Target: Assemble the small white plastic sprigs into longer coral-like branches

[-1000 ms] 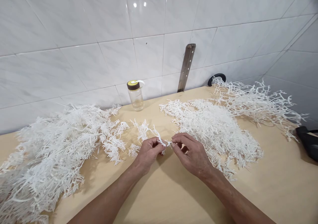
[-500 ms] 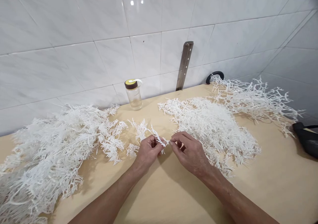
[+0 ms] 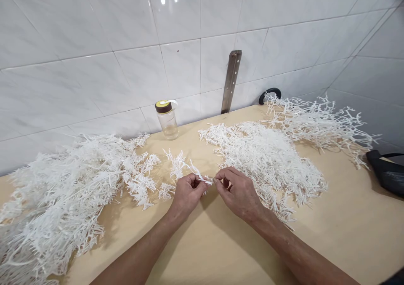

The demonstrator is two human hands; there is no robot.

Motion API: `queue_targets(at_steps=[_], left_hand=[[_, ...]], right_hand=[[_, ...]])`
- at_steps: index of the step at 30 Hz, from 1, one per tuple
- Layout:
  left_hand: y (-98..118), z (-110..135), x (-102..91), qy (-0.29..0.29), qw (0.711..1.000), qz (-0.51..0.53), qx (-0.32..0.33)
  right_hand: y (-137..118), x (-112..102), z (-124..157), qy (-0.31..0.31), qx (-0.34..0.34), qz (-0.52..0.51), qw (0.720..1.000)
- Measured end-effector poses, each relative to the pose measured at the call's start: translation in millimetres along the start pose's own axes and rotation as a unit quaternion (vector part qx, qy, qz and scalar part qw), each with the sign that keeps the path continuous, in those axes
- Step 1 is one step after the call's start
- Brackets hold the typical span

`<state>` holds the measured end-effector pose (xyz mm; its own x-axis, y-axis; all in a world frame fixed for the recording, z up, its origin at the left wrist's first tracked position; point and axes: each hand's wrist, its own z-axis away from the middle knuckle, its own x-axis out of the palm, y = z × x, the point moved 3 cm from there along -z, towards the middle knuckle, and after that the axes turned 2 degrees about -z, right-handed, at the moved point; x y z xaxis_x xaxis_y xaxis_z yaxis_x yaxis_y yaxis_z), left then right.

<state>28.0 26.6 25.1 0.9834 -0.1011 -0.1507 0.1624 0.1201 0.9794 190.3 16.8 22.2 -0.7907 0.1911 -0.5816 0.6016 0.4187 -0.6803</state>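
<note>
My left hand (image 3: 188, 192) pinches a white branched plastic sprig (image 3: 195, 169) between thumb and fingers, above the middle of the table. Close beside it, the thumb and index finger of my right hand (image 3: 235, 190) are pinched at the sprig's right end; the small piece between those fingertips is mostly hidden. Just behind my left hand lie a few loose white sprigs (image 3: 174, 162). A large heap of white sprigs (image 3: 72, 184) spreads on the left. To the right of my right hand is a flatter pile of short white pieces (image 3: 268, 158).
Longer bare white branches (image 3: 318, 121) lie at the back right, near a black curved handle (image 3: 270, 94). A clear bottle with a dark and yellow lid (image 3: 168, 123) stands by the tiled wall. A metal strip (image 3: 231, 82) leans there. A black object (image 3: 386, 173) sits at the table's right edge.
The whole view has shifted slightly, so things appear a little further left. Both hands keep their pinch on the sprig, with barely any movement between them.
</note>
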Motion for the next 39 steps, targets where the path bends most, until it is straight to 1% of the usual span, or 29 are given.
queue_targets(at_steps=[5, 6, 9, 10, 11, 12, 14, 15, 16, 17, 20, 21, 22, 25, 26, 27, 29, 30, 31, 32, 33, 34, 37, 39], left_hand=[[5, 3, 0.8, 0.037, 0.999, -0.035, 0.018], [5, 3, 1.5, 0.044, 0.998, -0.032, 0.02], [4, 5, 4.3, 0.054, 0.998, -0.002, 0.02], [4, 5, 5.2, 0.052, 0.998, 0.009, 0.02], [3, 5, 5.8, 0.049, 0.998, 0.019, 0.021], [3, 5, 6.1, 0.046, 0.998, 0.026, 0.022], [1, 5, 5.7, 0.046, 0.998, 0.034, 0.026], [0, 5, 5.1, 0.05, 0.998, 0.035, 0.03], [-1, 5, 4.5, 0.056, 0.997, 0.033, 0.038], [-1, 5, 3.9, 0.064, 0.996, 0.029, 0.047], [-2, 6, 3.4, 0.083, 0.993, 0.006, 0.08], [-2, 6, 3.6, 0.085, 0.992, 0.0, 0.088], [-2, 6, 4.0, 0.085, 0.992, -0.003, 0.093], [-2, 7, 3.9, 0.089, 0.991, -0.004, 0.099], [-1, 8, 3.2, 0.093, 0.99, -0.007, 0.103], [1, 9, 2.0, 0.098, 0.989, -0.01, 0.114], [5, 11, -1.4, 0.111, 0.983, -0.016, 0.144], [6, 11, -3.1, 0.111, 0.982, -0.015, 0.155], [7, 10, -4.5, 0.105, 0.982, -0.008, 0.155], [8, 8, -5.6, 0.092, 0.985, 0.003, 0.144], [7, 6, -6.3, 0.075, 0.989, 0.018, 0.122], [6, 4, -6.6, 0.056, 0.993, 0.037, 0.097], [2, -1, -5.8, -0.003, 0.996, 0.084, 0.033], [1, -1, -4.3, -0.039, 0.993, 0.107, 0.005]], right_hand=[[-1, 3, 0, 0.004, 0.012, 0.027, 1.0], [-1, 4, -1, 0.004, 0.032, 0.022, 0.999], [1, 6, 0, -0.017, 0.138, -0.039, 0.989], [0, 6, 1, -0.017, 0.156, -0.057, 0.986], [-1, 6, 1, -0.008, 0.149, -0.065, 0.987], [-4, 5, 0, 0.007, 0.118, -0.062, 0.991], [-10, 4, -1, 0.037, 0.028, -0.038, 0.998], [-12, 3, -1, 0.045, -0.004, -0.029, 0.999], [-13, 3, -2, 0.048, -0.013, -0.026, 0.998], [-12, 4, -2, 0.047, 0.003, -0.03, 0.998], [-6, 5, -2, 0.03, 0.114, -0.069, 0.991], [-6, 6, -2, 0.03, 0.127, -0.077, 0.988], [-8, 6, -3, 0.034, 0.115, -0.078, 0.99], [-14, 3, -5, 0.065, 0.018, -0.053, 0.996], [-13, 2, -6, 0.071, 0.017, -0.049, 0.996], [-10, 1, -7, 0.069, 0.045, -0.053, 0.995], [3, -3, -8, 0.058, 0.152, -0.079, 0.984], [11, -4, -7, 0.038, 0.205, -0.1, 0.973], [17, -7, -7, 0.03, 0.239, -0.115, 0.964], [23, -9, -7, 0.026, 0.256, -0.12, 0.959], [27, -12, -7, 0.026, 0.254, -0.107, 0.961], [30, -15, -7, 0.037, 0.235, -0.08, 0.968], [27, -23, -10, 0.084, 0.125, 0.01, 0.988], [19, -25, -10, 0.096, 0.06, 0.011, 0.994]])
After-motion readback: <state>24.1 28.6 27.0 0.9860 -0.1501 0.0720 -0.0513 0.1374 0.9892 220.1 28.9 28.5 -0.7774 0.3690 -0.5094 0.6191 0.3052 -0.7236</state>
